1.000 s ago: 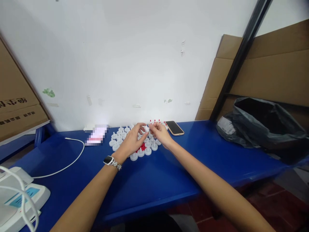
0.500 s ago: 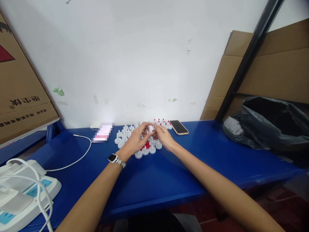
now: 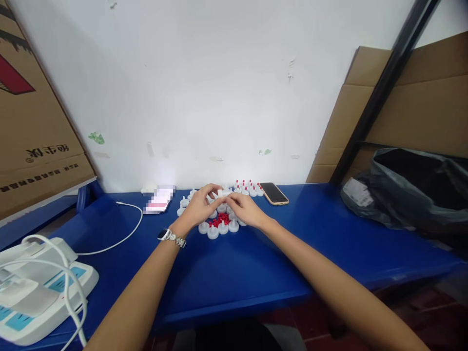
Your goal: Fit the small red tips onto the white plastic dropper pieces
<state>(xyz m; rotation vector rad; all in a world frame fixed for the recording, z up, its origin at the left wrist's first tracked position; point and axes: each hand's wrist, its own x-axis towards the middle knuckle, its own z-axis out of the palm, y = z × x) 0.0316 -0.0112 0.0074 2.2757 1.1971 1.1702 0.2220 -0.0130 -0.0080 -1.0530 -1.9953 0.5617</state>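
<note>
Left hand (image 3: pixel 199 208) and right hand (image 3: pixel 245 209) both pinch one small white plastic cap (image 3: pixel 220 193) above white caps (image 3: pixel 213 231) on blue tabletop (image 3: pixel 234 273).

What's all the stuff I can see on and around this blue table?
white caps: many, white, table middle by the hands
red pieces: small heap, red, among the caps
red-tipped caps: several, white and red, near the wall
phone: one, dark, right of the caps
table: one, blue
cable: one, white, left
white device: one, white and blue, near left corner
black bag: one, right
cardboard boxes: brown, both sides
watch: one, left wrist
left hand and right hand: together pinching a small white piece
</note>
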